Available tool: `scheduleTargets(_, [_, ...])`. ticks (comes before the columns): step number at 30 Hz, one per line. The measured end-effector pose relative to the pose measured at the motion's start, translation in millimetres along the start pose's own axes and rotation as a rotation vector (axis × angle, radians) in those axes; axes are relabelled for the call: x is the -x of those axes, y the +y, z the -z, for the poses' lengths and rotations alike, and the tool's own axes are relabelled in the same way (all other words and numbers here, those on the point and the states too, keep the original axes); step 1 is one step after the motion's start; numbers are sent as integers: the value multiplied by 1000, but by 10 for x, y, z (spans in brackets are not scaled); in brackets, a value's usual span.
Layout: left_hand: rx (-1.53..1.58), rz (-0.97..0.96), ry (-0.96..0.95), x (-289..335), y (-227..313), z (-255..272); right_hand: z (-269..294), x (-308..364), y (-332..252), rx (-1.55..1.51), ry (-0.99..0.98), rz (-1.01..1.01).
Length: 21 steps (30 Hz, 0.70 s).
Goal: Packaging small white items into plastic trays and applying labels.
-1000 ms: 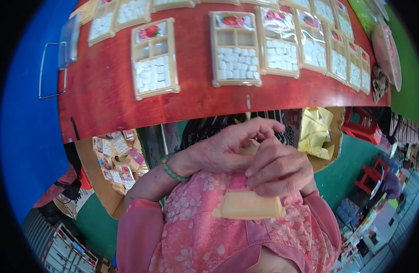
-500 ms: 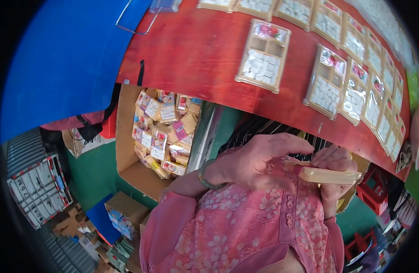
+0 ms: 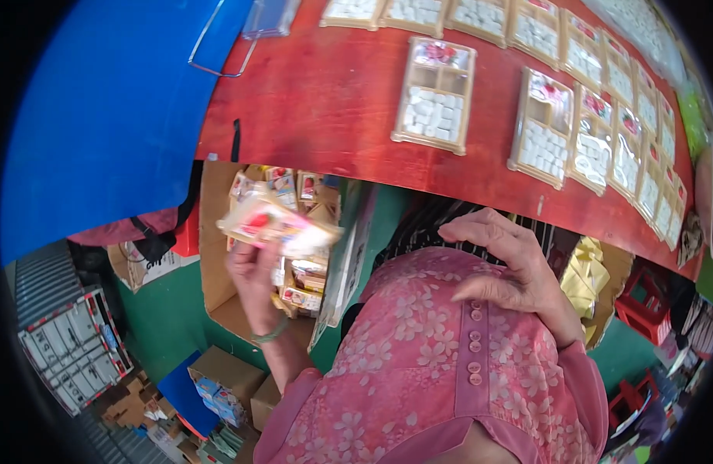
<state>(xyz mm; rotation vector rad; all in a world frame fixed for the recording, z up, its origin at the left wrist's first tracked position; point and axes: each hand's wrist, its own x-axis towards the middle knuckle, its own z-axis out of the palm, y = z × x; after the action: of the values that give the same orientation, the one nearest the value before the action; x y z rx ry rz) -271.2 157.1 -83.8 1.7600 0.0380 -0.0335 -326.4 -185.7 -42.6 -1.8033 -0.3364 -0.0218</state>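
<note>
The left hand (image 3: pixel 256 271) is pinching a pack (image 3: pixel 273 222) over the box (image 3: pixel 221 282); not squashing it is likely helping. The right hand (image 3: pixel 515 267) is hanging empty, spread wide.

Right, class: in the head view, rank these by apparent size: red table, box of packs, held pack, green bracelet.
Largest first:
red table
box of packs
held pack, blurred, in the left hand
green bracelet
</note>
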Motion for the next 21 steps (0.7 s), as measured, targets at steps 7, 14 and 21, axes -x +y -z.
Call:
scheduleTargets(7, [-1268, -142, 321, -274, -1070, 667, 194, 387, 101, 55, -23, -249])
scheduleTargets(14, [-130, 299, -628, -75, -334, -735, 69, 1032, 579, 423, 112, -602])
scheduleTargets(21, [-179, 362, -978, 30, -736, -2201, 65, 1177, 751, 474, 423, -781])
